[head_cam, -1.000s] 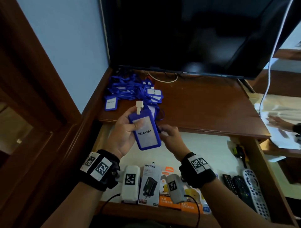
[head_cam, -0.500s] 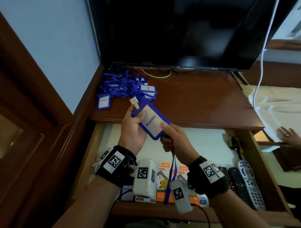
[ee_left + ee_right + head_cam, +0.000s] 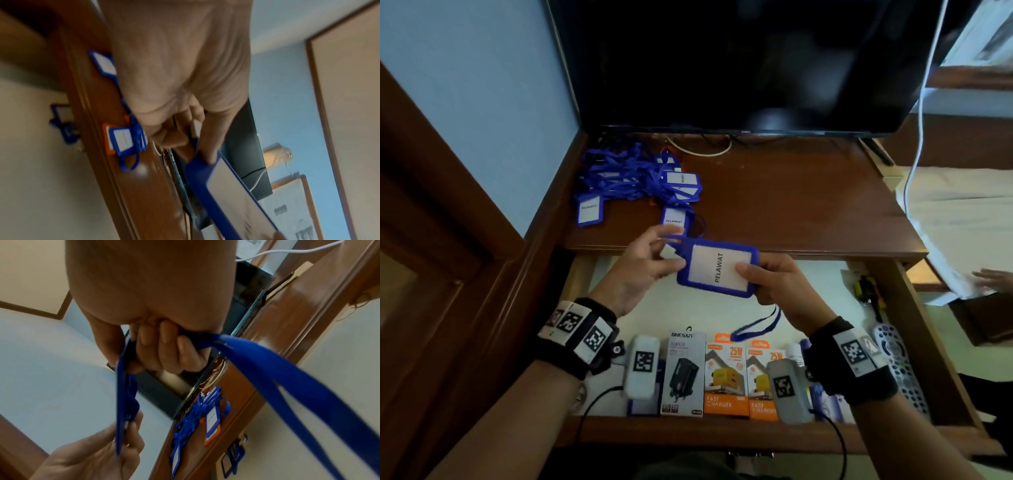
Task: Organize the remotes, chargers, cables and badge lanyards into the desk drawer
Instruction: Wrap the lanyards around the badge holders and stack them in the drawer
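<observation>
While both hands pinch it, blue badge holder [image 3: 717,270] long axis left-right, left hand [image 3: 643,263], right hand [image 3: 774,281].

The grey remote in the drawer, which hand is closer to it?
Right. The right hand, gripping the blue badge, is on the grey remote's side; the left hand is beyond the badge, further away.
</observation>
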